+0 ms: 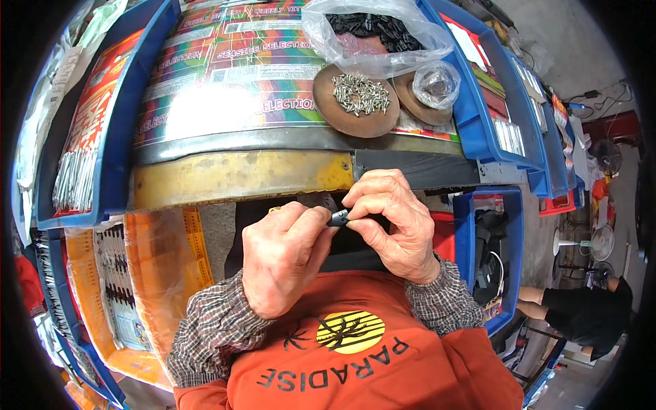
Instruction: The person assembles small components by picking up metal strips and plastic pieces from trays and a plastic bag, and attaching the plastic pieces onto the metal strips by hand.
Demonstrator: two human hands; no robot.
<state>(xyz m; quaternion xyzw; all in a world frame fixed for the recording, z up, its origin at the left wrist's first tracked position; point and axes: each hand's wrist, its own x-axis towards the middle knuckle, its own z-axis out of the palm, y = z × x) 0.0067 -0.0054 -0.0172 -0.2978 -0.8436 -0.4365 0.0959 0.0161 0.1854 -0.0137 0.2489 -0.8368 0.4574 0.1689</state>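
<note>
Just in front of the bench edge, my left hand (283, 249) is closed around a small black part (338, 218) with a light mark on it. Its exposed end sticks out between my two hands. My right hand (396, 229) pinches at that end with thumb and index finger; anything smaller between those fingertips is hidden. Beyond the hands, a brown round dish (335, 117) on the bench carries a heap of small silver metal pieces (361, 96). Behind it lies an opened clear plastic bag (427, 60) with many black parts (389, 31) inside.
A second brown dish (427, 113) holds a clear crumpled bag (437, 85). Blue bins (116, 137) with slim metal items stand at left, and more blue bins (485, 123) at right. An orange crate (164, 249) sits low left. Another person (588, 311) is at far right.
</note>
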